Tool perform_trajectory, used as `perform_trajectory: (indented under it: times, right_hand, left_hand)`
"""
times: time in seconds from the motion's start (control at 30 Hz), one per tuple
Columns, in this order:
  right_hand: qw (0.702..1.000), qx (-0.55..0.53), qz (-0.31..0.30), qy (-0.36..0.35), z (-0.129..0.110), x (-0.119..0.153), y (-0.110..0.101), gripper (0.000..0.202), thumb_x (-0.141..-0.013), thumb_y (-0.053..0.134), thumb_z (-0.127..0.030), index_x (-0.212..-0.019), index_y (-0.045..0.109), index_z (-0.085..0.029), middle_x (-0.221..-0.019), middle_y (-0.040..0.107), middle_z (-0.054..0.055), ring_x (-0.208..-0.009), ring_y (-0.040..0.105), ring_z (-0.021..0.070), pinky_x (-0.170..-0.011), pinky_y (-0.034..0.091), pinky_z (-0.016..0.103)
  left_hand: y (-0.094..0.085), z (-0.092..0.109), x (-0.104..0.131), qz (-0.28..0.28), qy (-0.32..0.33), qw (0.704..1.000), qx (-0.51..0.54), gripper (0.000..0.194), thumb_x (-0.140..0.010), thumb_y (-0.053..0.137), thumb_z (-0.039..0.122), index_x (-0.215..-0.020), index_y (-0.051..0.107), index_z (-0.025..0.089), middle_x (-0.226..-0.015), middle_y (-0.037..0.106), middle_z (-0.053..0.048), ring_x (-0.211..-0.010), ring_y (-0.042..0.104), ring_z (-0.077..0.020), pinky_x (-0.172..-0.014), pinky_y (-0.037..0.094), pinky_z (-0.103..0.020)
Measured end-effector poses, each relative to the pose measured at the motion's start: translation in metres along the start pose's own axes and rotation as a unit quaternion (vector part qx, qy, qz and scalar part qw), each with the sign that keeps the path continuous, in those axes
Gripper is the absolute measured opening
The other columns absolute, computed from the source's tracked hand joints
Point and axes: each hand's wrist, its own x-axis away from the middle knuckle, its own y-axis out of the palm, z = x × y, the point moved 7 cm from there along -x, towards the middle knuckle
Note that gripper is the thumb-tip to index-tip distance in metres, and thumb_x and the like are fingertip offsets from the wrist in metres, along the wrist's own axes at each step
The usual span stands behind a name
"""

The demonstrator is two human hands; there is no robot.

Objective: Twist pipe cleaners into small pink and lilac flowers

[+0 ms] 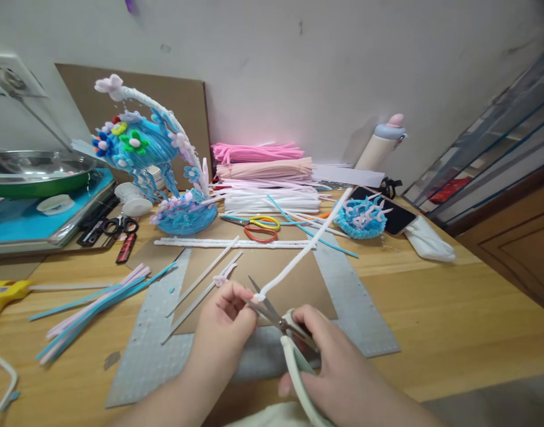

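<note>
A long white pipe cleaner (pixel 298 258) slants up to the right, its lower end pinched in the fingers of my left hand (pixel 227 323). My right hand (pixel 332 356) is wrapped around the pale green handles of a pair of scissors (pixel 294 353). The scissor blades stand apart, with the pipe cleaner's lower end between or right beside them. Beneath both hands lie a brown cardboard sheet (pixel 298 293) and a grey cutting mat (pixel 365 320). Just past my left hand, a small pale pink piece (pixel 223 277) rests beside thin white sticks (pixel 205 276).
Bundles of pink and white pipe cleaners (pixel 272 198) lie along the wall. A blue flowered jellyfish-like craft (pixel 138 145) stands at back left. Yellow-and-orange-handled pliers (pixel 261 228), a blue round piece (pixel 361 217), a phone (pixel 399 213) and a bottle (pixel 378 145) are further back. Loose pipe cleaners (pixel 98 308) lie left.
</note>
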Motion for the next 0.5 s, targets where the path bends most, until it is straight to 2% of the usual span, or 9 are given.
perform_trajectory:
  times: [0.1,0.27,0.5]
  right_hand:
    - [1.000,-0.003,0.026,-0.017,-0.0029,-0.0042,0.0037,0.037,-0.062,0.076,-0.026,-0.087,0.048,-0.024,-0.078,0.054,-0.005,-0.069,0.048,0.0143,-0.060,0.036,0.024]
    - [0.993,0.056,0.087,-0.057,-0.0069,-0.0077,-0.0008,0.034,-0.067,0.072,-0.028,-0.089,0.047,-0.023,-0.085,0.055,-0.002,-0.077,0.050,0.0180,-0.067,0.036,0.029]
    - [0.993,0.078,0.076,-0.039,-0.0047,-0.0078,0.0018,0.031,-0.068,0.069,-0.029,-0.088,0.045,-0.023,-0.083,0.057,-0.001,-0.075,0.051,0.0191,-0.064,0.035,0.029]
  left_hand:
    - [0.0027,0.0047,0.0019,-0.011,0.035,0.998,-0.041,0.010,-0.060,0.059,0.013,-0.058,0.049,0.017,-0.053,0.051,0.006,-0.049,0.044,-0.0081,-0.048,0.036,-0.019]
    - [0.0048,0.0051,0.0031,-0.023,0.036,0.997,-0.063,0.010,-0.060,0.054,0.010,-0.057,0.047,0.018,-0.051,0.048,0.007,-0.048,0.042,-0.0080,-0.048,0.035,-0.018]
    - [0.0061,0.0013,0.0040,-0.028,0.036,0.996,-0.078,0.009,-0.059,0.049,0.009,-0.059,0.048,0.018,-0.053,0.049,0.007,-0.050,0.044,-0.0081,-0.049,0.036,-0.018]
